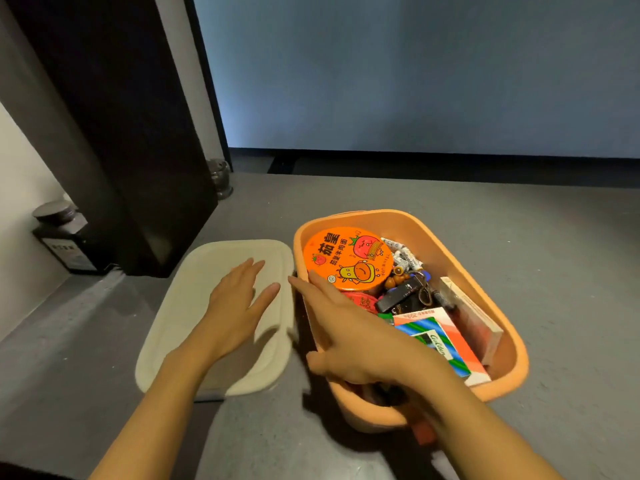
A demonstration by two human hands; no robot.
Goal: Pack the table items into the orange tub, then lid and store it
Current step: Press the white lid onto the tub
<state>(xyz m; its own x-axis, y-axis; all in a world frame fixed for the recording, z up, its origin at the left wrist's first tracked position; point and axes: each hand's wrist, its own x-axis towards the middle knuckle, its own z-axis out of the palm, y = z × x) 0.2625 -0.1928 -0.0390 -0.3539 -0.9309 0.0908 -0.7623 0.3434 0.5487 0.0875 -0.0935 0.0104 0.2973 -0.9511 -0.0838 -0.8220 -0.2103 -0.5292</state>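
Observation:
The orange tub [450, 252] stands on the grey table, filled with an orange noodle cup [349, 259], a striped box [446, 341], a white box [474, 313], keys, a black stick and small wrapped pieces. Its cream lid [194, 303] lies flat on the table just left of the tub. My left hand [239, 306] is spread flat over the lid with fingers apart. My right hand [349, 337] hovers over the tub's near-left rim, fingers stretched toward the lid's edge, holding nothing.
A tall black panel [138, 168] stands at the back left with a dark jar [65, 237] beside it and a small grey pot [220, 178] behind. The grey table [536, 237] runs back to a dark ledge under a pale wall.

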